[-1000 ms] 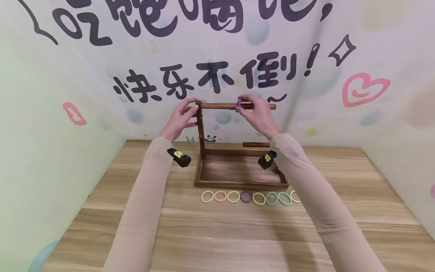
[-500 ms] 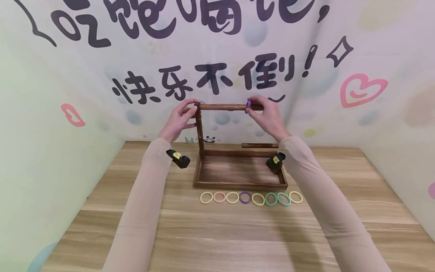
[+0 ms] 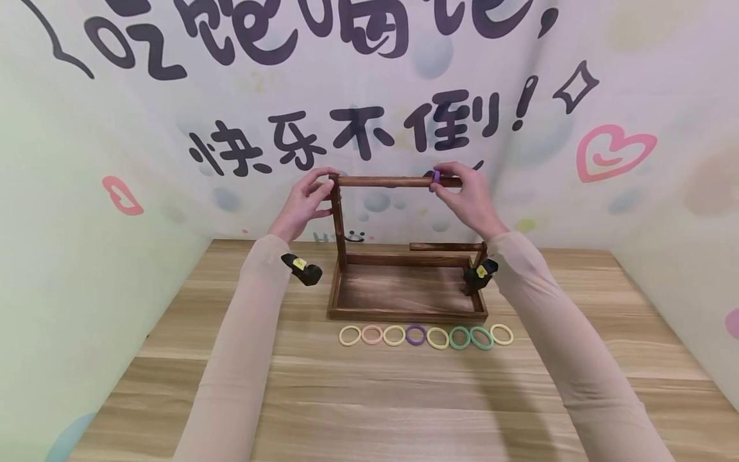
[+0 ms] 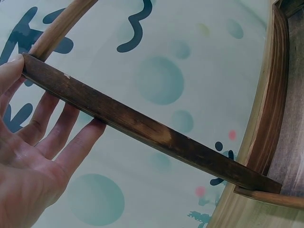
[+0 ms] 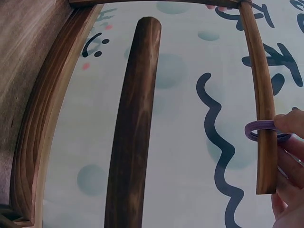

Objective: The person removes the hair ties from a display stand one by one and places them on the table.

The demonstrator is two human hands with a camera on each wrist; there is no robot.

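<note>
A dark wooden stand has a tall post (image 3: 340, 224) at its left, and a round upper bar (image 3: 381, 182) runs rightward from the top. My left hand (image 3: 303, 204) grips the post's top, thumb on one side and fingers on the other; the left wrist view shows its fingertips (image 4: 97, 124) against the wood. Near the bar's free end, my right hand (image 3: 470, 197) pinches a purple hair tie (image 3: 435, 178) between thumb and fingers. In the right wrist view this hair tie (image 5: 259, 125) encircles the bar, with a short length of bar beyond it.
Along the front of the stand's shallow tray (image 3: 404, 316), several yellow, pink, purple and green hair ties (image 3: 416, 335) lie in a row on the wood-grain table (image 3: 369, 398). A shorter, lower bar (image 3: 444, 246) is at the right. A printed cloth (image 3: 369, 83) hangs behind.
My right hand has moved rightward along the upper bar with the purple hair tie, toward the bar's free end. The left hand stays on the post's top.
</note>
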